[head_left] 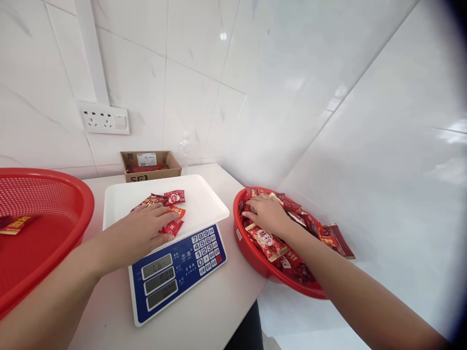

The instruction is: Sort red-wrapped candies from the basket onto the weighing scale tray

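Note:
A blue digital scale [175,274] with a white weighing tray [204,194] stands on the white table. Several red candy packets [174,197] lie on the tray. My left hand [140,233] lies flat over these packets with its fingers stretched out. To the right, a red round tray [251,255] is heaped with more red candy packets [268,240]. My right hand [268,214] rests palm down in that heap, its fingers curled into the packets; what they hold is hidden.
A big red mesh basket [73,194] sits at the left with a packet [14,224] inside. An open cardboard box [150,165] stands against the tiled wall below a socket [105,120]. A dark red packet [337,238] lies beyond the round tray.

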Motion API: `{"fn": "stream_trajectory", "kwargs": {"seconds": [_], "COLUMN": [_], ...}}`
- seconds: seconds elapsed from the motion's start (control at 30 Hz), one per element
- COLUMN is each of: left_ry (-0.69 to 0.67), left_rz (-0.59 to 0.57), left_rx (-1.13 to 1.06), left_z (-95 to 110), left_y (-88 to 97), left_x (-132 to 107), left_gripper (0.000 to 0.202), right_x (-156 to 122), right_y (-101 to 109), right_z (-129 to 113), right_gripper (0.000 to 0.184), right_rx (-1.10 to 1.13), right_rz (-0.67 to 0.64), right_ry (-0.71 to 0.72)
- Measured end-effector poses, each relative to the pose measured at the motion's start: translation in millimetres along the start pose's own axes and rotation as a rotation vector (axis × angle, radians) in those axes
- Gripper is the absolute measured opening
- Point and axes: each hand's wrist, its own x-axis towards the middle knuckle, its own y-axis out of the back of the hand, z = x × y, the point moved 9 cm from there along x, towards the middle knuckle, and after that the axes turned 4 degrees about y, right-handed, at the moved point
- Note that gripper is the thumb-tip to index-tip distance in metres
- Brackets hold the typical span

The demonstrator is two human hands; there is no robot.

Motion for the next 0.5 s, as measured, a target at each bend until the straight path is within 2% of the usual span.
{"fn": "stream_trajectory", "kwargs": {"seconds": [0.23, 0.37, 0.5], "left_ry": [-0.017, -0.037, -0.024], "left_rz": [0.024, 0.044, 0.035], "left_rx": [-0.033, -0.029, -0.01], "left_z": [1, 5, 9], "left_y": [2.4, 6.1, 8.2], "left_x": [-2, -3, -4], "left_gripper": [0.052, 0.046, 0.045], "right_x": [31, 35, 32], "right_y": [-22, -31, -34], "right_z": [6, 12, 15], "right_gripper": [0.028, 0.027, 0.026], "right_rx": [0.057, 0.185, 0.326], "right_rz": [-0.117, -0.178, -0.168], "right_ry": [-0.1, -0.091, -0.058]}}
